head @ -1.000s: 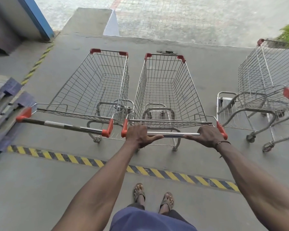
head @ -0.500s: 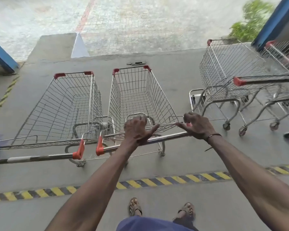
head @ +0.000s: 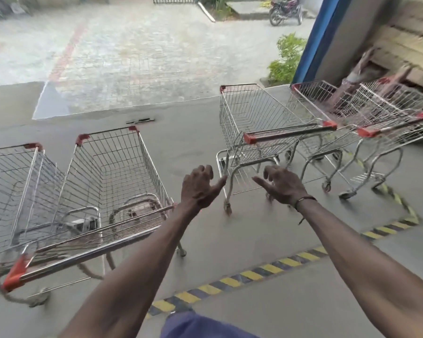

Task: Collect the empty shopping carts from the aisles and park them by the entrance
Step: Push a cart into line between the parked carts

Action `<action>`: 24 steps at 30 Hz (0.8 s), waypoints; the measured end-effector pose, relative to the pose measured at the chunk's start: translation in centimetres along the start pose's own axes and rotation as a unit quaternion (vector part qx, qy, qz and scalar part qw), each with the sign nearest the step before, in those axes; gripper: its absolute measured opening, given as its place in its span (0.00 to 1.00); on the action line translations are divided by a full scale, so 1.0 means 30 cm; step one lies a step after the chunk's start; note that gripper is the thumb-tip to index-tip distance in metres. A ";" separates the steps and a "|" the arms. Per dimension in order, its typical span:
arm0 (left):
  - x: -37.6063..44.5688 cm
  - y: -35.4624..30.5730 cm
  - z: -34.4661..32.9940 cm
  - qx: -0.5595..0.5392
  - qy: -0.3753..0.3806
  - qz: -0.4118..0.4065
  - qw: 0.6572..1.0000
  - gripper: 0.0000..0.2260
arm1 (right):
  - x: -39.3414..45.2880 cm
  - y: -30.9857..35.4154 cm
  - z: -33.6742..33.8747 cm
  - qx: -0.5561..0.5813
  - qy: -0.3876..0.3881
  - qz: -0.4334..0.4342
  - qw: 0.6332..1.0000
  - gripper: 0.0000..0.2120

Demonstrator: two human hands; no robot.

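Observation:
An empty wire shopping cart with red corner caps stands at the left, its steel handle bar near the bottom left. A second empty cart is parked against its left side. My left hand hovers to the right of the cart's handle, fingers spread, holding nothing. My right hand is also off the bar and open, a cord around its wrist. Both hands float over bare concrete, in front of a third empty cart farther ahead.
Two more carts are bunched at the right by a blue pillar and a stone wall. A yellow-black hazard stripe crosses the floor. A wet paved yard, a plant and a motorcycle lie beyond.
Both hands have let go of the cart's handle bar and opened. The view has swung to the right, so the two parked carts sit at the left and the right-hand carts are central.

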State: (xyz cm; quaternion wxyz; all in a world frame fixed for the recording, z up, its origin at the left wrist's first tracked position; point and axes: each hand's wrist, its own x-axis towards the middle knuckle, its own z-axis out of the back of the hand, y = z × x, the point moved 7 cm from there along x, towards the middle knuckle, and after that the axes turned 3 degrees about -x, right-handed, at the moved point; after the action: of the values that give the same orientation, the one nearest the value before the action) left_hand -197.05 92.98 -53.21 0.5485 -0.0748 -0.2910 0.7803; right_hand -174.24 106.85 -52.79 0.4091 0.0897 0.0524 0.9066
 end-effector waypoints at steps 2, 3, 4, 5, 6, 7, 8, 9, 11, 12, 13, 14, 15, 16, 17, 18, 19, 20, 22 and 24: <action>0.056 -0.080 -0.060 -0.002 0.004 -0.011 1.000 0.23 | 0.018 -0.108 0.015 0.003 0.001 -0.010 1.000 0.31; 0.085 -0.117 -0.089 -0.002 0.007 -0.018 1.000 0.23 | 0.030 -0.159 0.021 0.007 0.002 -0.015 1.000 0.30; 0.116 -0.150 -0.116 -0.001 0.009 -0.025 1.000 0.23 | 0.046 -0.213 0.022 0.010 0.001 -0.018 1.000 0.29; 0.150 -0.178 -0.142 0.001 0.009 -0.031 0.999 0.22 | 0.064 -0.264 0.024 0.011 0.000 -0.023 1.000 0.30; 0.186 -0.200 -0.171 0.003 0.011 -0.036 0.999 0.22 | 0.085 -0.316 0.022 0.011 0.001 -0.027 1.000 0.32; 0.224 -0.218 -0.201 0.005 0.013 -0.037 0.999 0.22 | 0.109 -0.370 0.018 0.010 0.004 -0.034 0.999 0.33; 0.266 -0.236 -0.231 0.006 0.015 -0.037 0.999 0.21 | 0.137 -0.423 0.016 0.007 0.007 -0.037 0.999 0.33; 0.314 -0.254 -0.262 0.008 0.017 -0.037 0.999 0.22 | 0.171 -0.478 0.018 0.006 0.011 -0.041 0.999 0.33; 0.418 -0.297 -0.323 0.015 0.018 -0.043 0.999 0.23 | 0.253 -0.586 0.030 0.006 0.010 -0.038 0.999 0.32; 0.472 -0.324 -0.354 0.012 0.017 -0.049 0.999 0.24 | 0.296 -0.640 0.037 0.006 0.010 -0.040 0.999 0.31; 0.530 -0.352 -0.385 0.010 0.016 -0.054 0.998 0.24 | 0.341 -0.694 0.047 0.003 0.011 -0.045 0.999 0.31; 0.589 -0.381 -0.415 0.013 0.015 -0.058 0.998 0.22 | 0.389 -0.751 0.050 0.001 0.012 -0.050 0.999 0.31; 0.649 -0.405 -0.448 0.017 0.016 -0.060 0.998 0.21 | 0.433 -0.801 0.054 -0.001 0.014 -0.053 0.998 0.32; 0.706 -0.429 -0.481 0.020 0.019 -0.056 0.998 0.19 | 0.475 -0.848 0.055 -0.004 0.018 -0.053 0.998 0.34; 0.763 -0.451 -0.517 0.020 0.025 -0.050 0.998 0.19 | 0.515 -0.892 0.056 -0.007 0.024 -0.050 0.998 0.37; 0.816 -0.471 -0.555 0.017 0.030 -0.043 0.998 0.19 | 0.554 -0.935 0.051 -0.009 0.033 -0.049 0.998 0.39; 0.863 -0.495 -0.592 0.017 0.035 -0.044 0.998 0.20 | 0.594 -0.982 0.041 -0.011 0.043 -0.049 0.998 0.39; 0.903 -0.518 -0.624 0.021 0.040 -0.044 0.998 0.20 | 0.629 -1.026 0.031 -0.014 0.054 -0.054 0.997 0.37; 0.976 -0.548 -0.697 0.039 0.057 -0.043 0.997 0.21 | 0.695 -1.113 0.010 -0.015 0.073 -0.068 0.995 0.30; 1.031 -0.561 -0.777 0.044 0.099 -0.041 0.993 0.26 | 0.755 -1.185 -0.016 -0.013 0.084 -0.075 0.994 0.25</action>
State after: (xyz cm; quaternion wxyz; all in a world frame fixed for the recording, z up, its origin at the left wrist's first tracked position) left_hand -185.19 133.32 -57.02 0.6092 -0.1154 -0.2036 0.7577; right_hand -163.00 147.30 -56.54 0.4711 0.0041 0.0817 0.8783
